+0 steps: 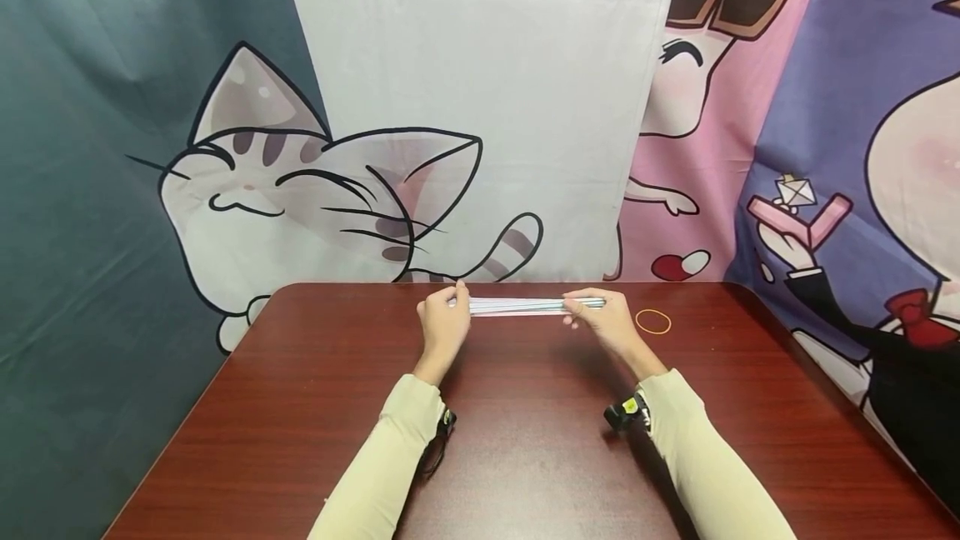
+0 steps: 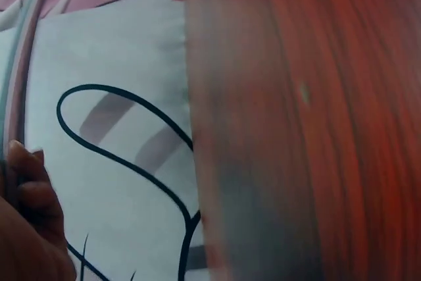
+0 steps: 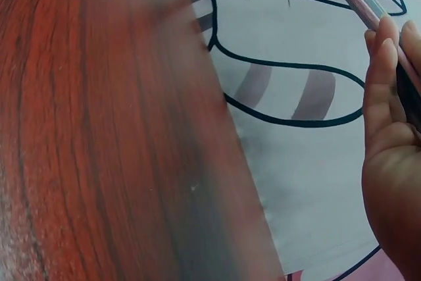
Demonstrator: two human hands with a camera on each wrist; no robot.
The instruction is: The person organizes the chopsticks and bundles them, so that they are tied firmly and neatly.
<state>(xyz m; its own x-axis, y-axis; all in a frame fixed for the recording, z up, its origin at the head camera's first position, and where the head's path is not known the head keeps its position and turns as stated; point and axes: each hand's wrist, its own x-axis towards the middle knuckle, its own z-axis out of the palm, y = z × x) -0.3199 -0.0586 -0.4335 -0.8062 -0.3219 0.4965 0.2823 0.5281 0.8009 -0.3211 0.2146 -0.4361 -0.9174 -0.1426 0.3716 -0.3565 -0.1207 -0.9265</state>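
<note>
A bundle of long, thin, pale sticks (image 1: pixel 517 307) stretches sideways between both hands near the table's far edge. My left hand (image 1: pixel 444 325) grips its left end, the thumb pointing upward. At the right end my right hand (image 1: pixel 606 322) pinches the bundle between thumb and fingers, and a short length sticks out past the hand. Pinkish and bluish-grey stripes show along the bundle (image 2: pixel 21 64) in the left wrist view. In the right wrist view a dark part of the bundle lies against the fingers (image 3: pixel 380 90). The exact kind of stick cannot be told.
A thin yellow rubber band (image 1: pixel 654 332) lies on the reddish-brown table (image 1: pixel 525 457), just right of the right hand. Behind the far edge hangs a cloth backdrop (image 1: pixel 480 48) with a cartoon cat and figures. Both wrists carry small black cameras.
</note>
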